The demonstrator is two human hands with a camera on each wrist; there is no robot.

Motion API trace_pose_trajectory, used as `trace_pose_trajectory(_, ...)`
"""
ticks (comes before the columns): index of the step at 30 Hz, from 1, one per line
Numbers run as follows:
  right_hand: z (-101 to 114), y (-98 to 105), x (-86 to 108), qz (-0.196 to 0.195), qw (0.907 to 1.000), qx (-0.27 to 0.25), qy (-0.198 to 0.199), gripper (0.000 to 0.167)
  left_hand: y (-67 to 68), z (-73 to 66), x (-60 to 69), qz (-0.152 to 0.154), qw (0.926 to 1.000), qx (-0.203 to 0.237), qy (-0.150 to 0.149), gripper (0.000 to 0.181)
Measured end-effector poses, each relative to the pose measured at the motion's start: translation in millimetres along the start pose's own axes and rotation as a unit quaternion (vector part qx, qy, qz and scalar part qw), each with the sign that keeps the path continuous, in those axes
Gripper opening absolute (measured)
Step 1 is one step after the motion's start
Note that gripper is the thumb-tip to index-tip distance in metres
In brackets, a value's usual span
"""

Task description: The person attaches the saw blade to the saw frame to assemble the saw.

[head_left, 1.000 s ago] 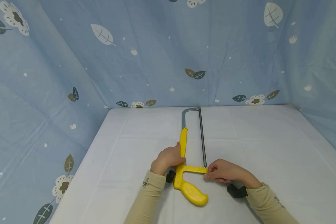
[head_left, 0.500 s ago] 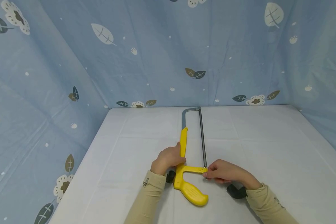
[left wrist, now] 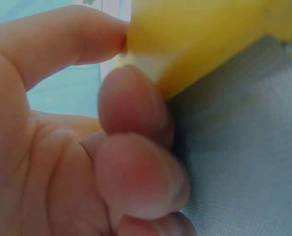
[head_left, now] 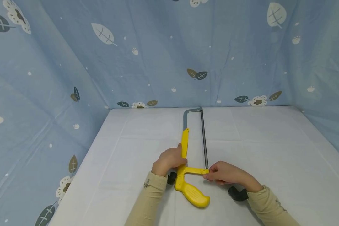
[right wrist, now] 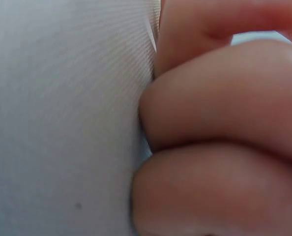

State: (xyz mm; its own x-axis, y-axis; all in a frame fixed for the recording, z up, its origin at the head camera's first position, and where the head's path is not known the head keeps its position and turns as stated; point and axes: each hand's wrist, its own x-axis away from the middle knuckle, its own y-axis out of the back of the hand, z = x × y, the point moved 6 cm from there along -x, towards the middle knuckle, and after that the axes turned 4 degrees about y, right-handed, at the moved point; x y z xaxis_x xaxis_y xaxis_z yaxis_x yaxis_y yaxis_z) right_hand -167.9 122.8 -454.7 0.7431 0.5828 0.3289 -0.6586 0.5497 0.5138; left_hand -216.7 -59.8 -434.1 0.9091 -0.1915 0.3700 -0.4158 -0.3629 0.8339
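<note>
A hacksaw (head_left: 196, 195) with a yellow handle and grey front frame lies flat on the white-covered table. Its dark blade (head_left: 204, 138) runs along the right side, from the far tip to the short yellow arm. My left hand (head_left: 170, 158) grips the yellow frame above the handle; in the left wrist view the thumb and fingertips press against the yellow part (left wrist: 185, 39). My right hand (head_left: 226, 172) has thumb and curled fingers pinching at the end of the yellow arm, where the blade is attached. Whatever small part sits between those fingertips is hidden, also in the right wrist view.
The white tabletop (head_left: 130, 175) extends to both sides of the hacksaw. A blue patterned curtain (head_left: 158, 56) hangs behind and at the sides, close to the saw's far tip. Black wrist straps (head_left: 237, 194) show at both wrists.
My right thumb has shifted slightly left and up at the end of the yellow arm, covering a small pale bit visible earlier. The left hand and the hacksaw stay practically where they were.
</note>
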Motion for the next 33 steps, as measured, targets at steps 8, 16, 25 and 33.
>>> trace_pose_trajectory(8, -4.7, 0.5, -1.0, 0.008, 0.9998, -0.017, -0.002, 0.039, 0.5, -0.7, 1.2, 0.0, 1.0, -0.003, 0.002, 0.078)
trace_pose_trajectory(16, -9.3, 4.3, -1.5, 0.018, 0.9981, -0.059, -0.008, 0.04, 1.6, -0.3, -1.0, 0.005, 0.9999, 0.007, 0.01, 0.079)
trace_pose_trajectory(25, -6.9, 6.7, -1.8, 0.042, 0.9971, -0.063, 0.004, 0.046, 7.3, 7.8, -2.4, 0.008, 0.9999, -0.002, 0.011, 0.083)
trace_pose_trajectory(33, -3.8, 34.5, 0.1, -0.029, 0.9969, -0.06, 0.041, 0.032, 18.2, 15.9, -5.2, 0.017, 0.9998, -0.007, 0.001, 0.071)
